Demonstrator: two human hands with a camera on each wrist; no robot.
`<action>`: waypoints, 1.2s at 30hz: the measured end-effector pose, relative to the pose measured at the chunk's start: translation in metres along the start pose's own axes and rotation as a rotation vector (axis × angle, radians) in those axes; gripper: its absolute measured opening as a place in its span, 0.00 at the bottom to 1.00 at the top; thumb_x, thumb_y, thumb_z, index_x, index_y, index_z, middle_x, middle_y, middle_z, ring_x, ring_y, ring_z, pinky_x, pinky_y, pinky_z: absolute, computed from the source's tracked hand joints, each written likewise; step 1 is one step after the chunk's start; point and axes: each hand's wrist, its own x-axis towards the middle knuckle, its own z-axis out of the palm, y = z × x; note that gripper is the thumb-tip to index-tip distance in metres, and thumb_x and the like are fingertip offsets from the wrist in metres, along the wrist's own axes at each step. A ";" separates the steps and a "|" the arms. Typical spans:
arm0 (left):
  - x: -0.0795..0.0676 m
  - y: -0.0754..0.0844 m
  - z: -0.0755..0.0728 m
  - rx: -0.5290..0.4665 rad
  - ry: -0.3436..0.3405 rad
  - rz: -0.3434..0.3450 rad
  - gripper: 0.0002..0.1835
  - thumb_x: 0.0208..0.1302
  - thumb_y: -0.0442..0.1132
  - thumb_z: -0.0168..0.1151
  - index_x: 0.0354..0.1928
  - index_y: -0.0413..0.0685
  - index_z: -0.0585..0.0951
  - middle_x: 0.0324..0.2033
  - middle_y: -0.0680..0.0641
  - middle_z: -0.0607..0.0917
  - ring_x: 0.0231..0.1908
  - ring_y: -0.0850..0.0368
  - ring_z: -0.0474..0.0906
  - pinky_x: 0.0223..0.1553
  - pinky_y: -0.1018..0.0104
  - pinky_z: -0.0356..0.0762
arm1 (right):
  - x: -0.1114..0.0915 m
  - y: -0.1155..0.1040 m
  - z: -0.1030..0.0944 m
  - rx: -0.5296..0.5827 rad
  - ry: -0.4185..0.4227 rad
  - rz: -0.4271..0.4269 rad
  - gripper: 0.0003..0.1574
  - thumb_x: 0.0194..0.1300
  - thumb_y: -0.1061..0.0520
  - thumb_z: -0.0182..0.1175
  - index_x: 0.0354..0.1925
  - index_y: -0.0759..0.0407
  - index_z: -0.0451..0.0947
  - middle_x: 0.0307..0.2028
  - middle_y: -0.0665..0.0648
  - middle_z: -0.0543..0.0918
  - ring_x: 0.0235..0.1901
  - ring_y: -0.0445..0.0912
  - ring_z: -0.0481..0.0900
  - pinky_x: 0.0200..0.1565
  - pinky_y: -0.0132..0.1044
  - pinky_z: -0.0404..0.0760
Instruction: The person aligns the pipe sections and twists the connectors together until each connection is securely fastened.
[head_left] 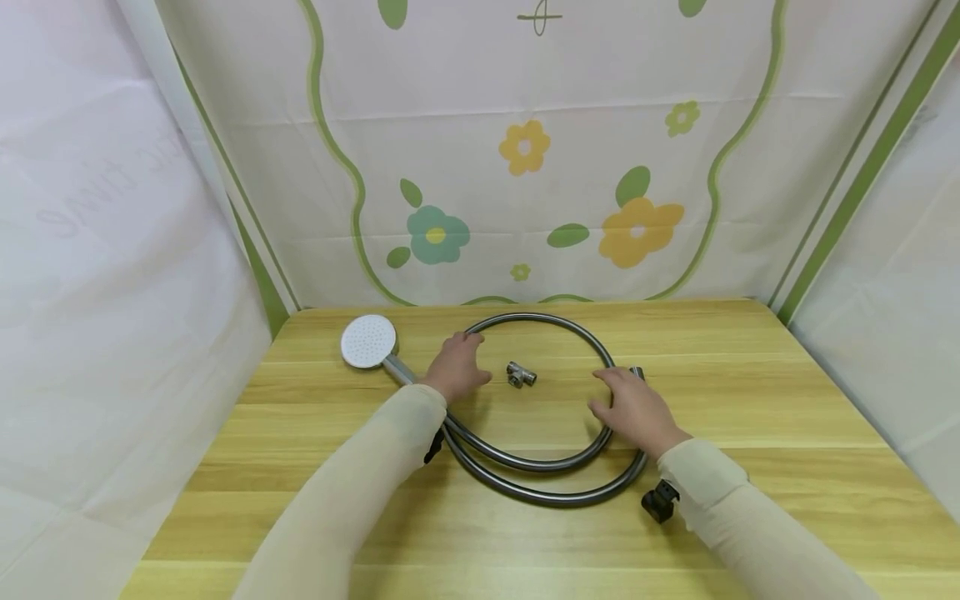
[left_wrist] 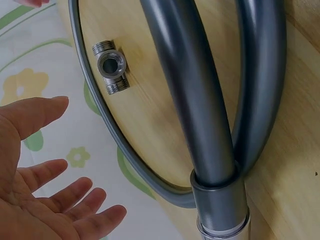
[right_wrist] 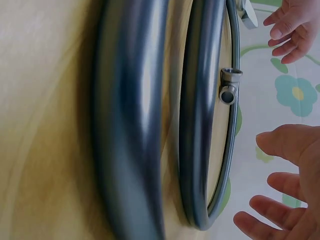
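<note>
My left hand [head_left: 454, 367] is over the table beside the handle of a shower head [head_left: 368, 341], its fingers spread and holding nothing. The shower head's round white face points up. A grey shower hose [head_left: 558, 500] lies in loops, joined to the handle. My right hand [head_left: 636, 410] hovers by the hose's right side, near its free end, fingers apart. Inside the loop, between the hands, lies a metal tee fitting [head_left: 521, 375]. In the left wrist view the tee fitting [left_wrist: 113, 70] shows threaded ends. Both wrist views show the left palm [left_wrist: 25, 200] and right fingers [right_wrist: 280, 212] unoccupied.
A wooden table [head_left: 780, 508] carries everything. Behind it hangs a white cloth [head_left: 465, 150] printed with flowers, and similar cloth walls stand at left and right. A small black device [head_left: 660, 502] is at the right wrist.
</note>
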 end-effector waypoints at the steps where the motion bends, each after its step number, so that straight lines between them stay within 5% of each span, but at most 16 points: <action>1: 0.001 0.000 0.001 0.001 -0.003 0.001 0.36 0.61 0.42 0.67 0.69 0.42 0.65 0.68 0.36 0.64 0.68 0.40 0.58 0.64 0.50 0.67 | 0.000 0.000 -0.001 0.001 -0.002 0.007 0.34 0.63 0.51 0.64 0.61 0.69 0.71 0.59 0.72 0.72 0.58 0.66 0.71 0.56 0.60 0.72; 15: 0.010 0.009 0.008 0.019 -0.028 0.007 0.36 0.61 0.43 0.68 0.69 0.43 0.65 0.66 0.38 0.67 0.65 0.44 0.64 0.63 0.52 0.67 | 0.004 0.016 -0.006 0.012 -0.003 0.045 0.35 0.65 0.52 0.62 0.63 0.70 0.68 0.59 0.75 0.71 0.57 0.67 0.71 0.54 0.61 0.73; 36: 0.026 0.013 0.021 -0.102 -0.035 -0.062 0.36 0.60 0.42 0.68 0.68 0.41 0.66 0.66 0.39 0.67 0.65 0.44 0.65 0.63 0.53 0.68 | 0.013 0.035 -0.016 0.030 -0.047 0.156 0.38 0.66 0.50 0.60 0.65 0.72 0.64 0.61 0.77 0.67 0.60 0.70 0.66 0.58 0.64 0.68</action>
